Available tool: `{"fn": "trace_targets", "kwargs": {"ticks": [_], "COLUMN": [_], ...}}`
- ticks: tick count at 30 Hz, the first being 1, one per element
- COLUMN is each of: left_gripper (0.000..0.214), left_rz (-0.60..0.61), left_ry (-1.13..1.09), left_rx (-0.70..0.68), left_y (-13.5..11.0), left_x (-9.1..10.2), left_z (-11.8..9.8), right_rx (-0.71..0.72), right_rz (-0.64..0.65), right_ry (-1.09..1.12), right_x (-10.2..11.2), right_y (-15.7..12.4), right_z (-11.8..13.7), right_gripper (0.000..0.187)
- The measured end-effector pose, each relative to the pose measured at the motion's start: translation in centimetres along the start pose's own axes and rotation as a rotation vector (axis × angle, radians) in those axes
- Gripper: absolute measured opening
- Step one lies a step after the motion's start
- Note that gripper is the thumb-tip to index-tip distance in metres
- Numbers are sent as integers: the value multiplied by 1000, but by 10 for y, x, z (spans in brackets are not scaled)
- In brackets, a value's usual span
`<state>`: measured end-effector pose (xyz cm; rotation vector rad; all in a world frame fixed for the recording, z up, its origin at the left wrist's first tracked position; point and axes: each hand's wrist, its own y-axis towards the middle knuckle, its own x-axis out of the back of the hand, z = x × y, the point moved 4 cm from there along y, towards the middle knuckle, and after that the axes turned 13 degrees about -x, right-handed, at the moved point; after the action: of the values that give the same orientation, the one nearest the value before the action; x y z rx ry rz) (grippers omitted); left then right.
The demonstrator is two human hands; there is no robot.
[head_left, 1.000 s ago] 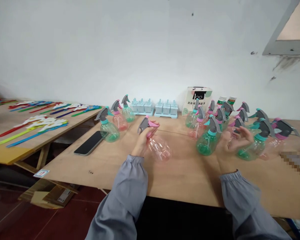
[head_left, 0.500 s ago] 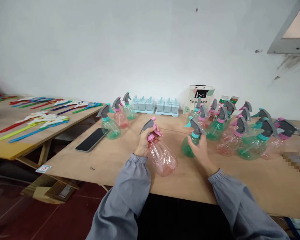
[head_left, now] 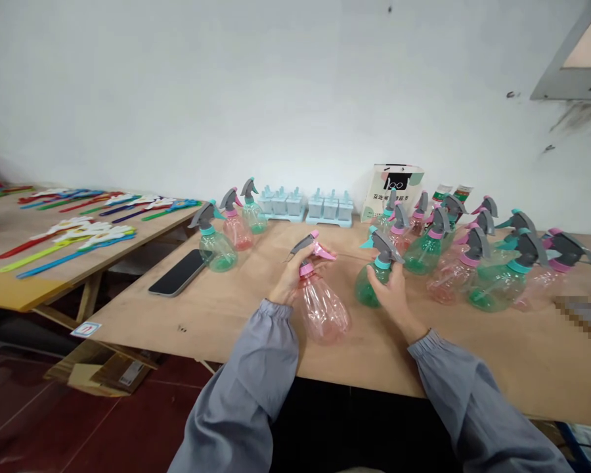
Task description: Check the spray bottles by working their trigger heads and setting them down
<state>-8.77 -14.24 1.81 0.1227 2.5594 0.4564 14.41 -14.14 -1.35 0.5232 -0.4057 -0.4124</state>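
Note:
My left hand [head_left: 286,279] is closed around the neck of a pink spray bottle [head_left: 324,309] with a grey and pink trigger head. That bottle tilts slightly, near the front of the wooden table [head_left: 217,328]. Fingers of my right hand [head_left: 393,289] wrap round a green spray bottle [head_left: 367,286] with a turquoise collar and nozzle; it stands close to upright. The far side of each grip is hidden. Just right of this green bottle stand several more pink and green spray bottles [head_left: 452,279].
Three spray bottles [head_left: 217,253] and a black phone [head_left: 177,272] lie to the left. Blue popsicle moulds [head_left: 329,209] and a printed box [head_left: 391,190] stand by the wall. A second table [head_left: 10,289] holds colourful long-handled items [head_left: 73,253].
The pink bottle in my left hand has turned more upright, its head shifting right and its pink nozzle showing more. My right hand stays on the green bottle.

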Motion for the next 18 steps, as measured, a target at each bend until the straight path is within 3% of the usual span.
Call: {"fn": "trace_targets", "kwargs": {"ticks": [5, 11, 15, 18], "left_gripper": [26, 32, 27, 30], "left_rz": [-153, -26, -125, -107], "left_ry": [20, 42, 72, 101], "left_rx": [-107, -71, -83, -18], "left_y": [1, 1, -2, -5], "left_x": [4, -3, -2, -3], "left_z": [-7, -9, -12, -11], "right_rx": [19, 1, -6, -4], "right_rz": [5, 15, 24, 25], "right_ry": [6, 1, 9, 10], "right_x": [0, 1, 1, 0], "right_y": [0, 0, 0, 0], "right_z": [2, 3, 3, 3], "right_gripper": [40, 44, 43, 42]}}
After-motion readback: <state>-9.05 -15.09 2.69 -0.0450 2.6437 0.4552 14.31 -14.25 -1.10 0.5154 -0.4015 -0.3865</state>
